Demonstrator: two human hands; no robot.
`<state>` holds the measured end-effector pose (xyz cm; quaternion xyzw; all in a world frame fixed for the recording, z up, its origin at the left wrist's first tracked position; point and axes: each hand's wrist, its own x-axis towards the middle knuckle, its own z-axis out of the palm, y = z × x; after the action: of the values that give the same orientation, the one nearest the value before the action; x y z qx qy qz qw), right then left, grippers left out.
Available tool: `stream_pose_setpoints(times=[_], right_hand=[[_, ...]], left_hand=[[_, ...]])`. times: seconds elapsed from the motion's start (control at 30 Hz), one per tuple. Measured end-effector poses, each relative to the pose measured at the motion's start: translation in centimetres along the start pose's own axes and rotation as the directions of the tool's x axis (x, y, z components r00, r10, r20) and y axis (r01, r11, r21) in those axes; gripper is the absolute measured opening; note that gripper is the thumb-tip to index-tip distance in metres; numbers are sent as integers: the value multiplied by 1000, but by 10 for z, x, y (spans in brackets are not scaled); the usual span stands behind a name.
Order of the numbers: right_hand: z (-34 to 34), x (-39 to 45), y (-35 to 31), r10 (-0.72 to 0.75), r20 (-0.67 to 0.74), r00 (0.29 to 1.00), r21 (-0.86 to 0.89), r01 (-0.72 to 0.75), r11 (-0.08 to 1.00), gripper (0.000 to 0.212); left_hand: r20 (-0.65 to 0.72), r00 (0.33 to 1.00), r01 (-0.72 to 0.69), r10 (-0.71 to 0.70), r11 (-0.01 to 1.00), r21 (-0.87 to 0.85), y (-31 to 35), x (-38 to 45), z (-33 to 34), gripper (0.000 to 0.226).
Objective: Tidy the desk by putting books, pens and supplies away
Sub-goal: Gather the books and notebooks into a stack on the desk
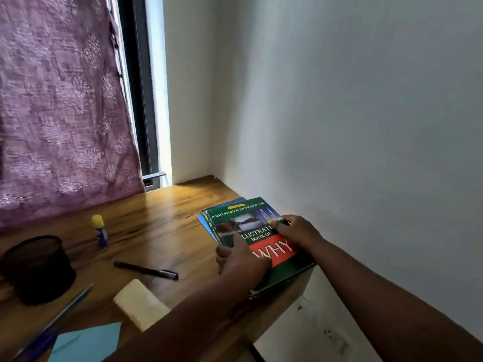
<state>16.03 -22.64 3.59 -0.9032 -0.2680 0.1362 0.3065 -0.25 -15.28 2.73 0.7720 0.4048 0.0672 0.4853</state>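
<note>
Judging by the layout, the tidying was only partly done. Books sat gathered in one stack at the right end of the tabletop, close to the wall, a green hardcover on top and blue covers showing beneath its far and left edges. Both hands were on that stack. The left hand lay on the cover with its fingers curled over the near-left edge, gripping it; the right hand rested on the cover's right side with fingers bent, and whether it pinched the edge or only pressed I cannot tell. The stack's near corner jutted past the tabletop's end, so it likely needed squaring.

Left to put away: a black pen lying loose mid-table, a glue stick standing upright farther back, a pale eraser-like block near the front, another pen lying slanted at the left, and a blue paper sheet at the front edge. A dark mesh holder stood at the left, its contents not visible.

The surface was glossy brown wood with strong grain. A purple patterned curtain hung behind it beside a dark window frame, and the wall was plain, scuffed low down.
</note>
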Motion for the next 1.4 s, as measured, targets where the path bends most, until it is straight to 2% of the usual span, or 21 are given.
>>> stream_pose_setpoints(times=[0.13,0.33,0.63,0.8,0.9,1.0,1.07,1.13,1.23,1.3,1.4], right_hand=[[14,41,9,-40,-22,999,-175,35,984,45],[43,89,3,-97,11,995,-257,97,961,41],[68,131,18,-227,-2,974,-308,216,927,48],[70,137,25,-370,-41,928,-517,297,803,42],[77,134,27,-472,11,882,-585,388,712,29],[78,137,27,-538,82,839,-582,478,657,38],[78,133,29,-538,125,834,-529,515,675,49],[81,125,33,-522,166,837,-466,533,706,59],[83,110,41,-525,230,819,-439,569,695,75],[83,107,46,-492,301,817,-438,576,690,71],[81,104,50,-504,299,810,-451,586,673,68]], left_hand=[[-7,1000,8,-9,1000,-19,0,31,13,83],[-30,998,56,-55,998,39,-11,71,14,73],[-125,992,44,-20,982,185,-27,111,26,81],[-173,984,88,-32,941,327,-25,119,36,86],[-171,983,141,-74,894,426,-23,120,39,96],[-207,977,89,46,798,596,-26,122,47,91],[-231,954,21,190,727,686,-29,121,57,81],[-233,931,-33,282,699,714,-36,119,68,67],[-236,909,-58,342,667,742,-44,115,79,59],[-248,894,-59,372,649,759,-45,112,80,58],[-255,897,-59,360,671,739,-45,111,81,59]])
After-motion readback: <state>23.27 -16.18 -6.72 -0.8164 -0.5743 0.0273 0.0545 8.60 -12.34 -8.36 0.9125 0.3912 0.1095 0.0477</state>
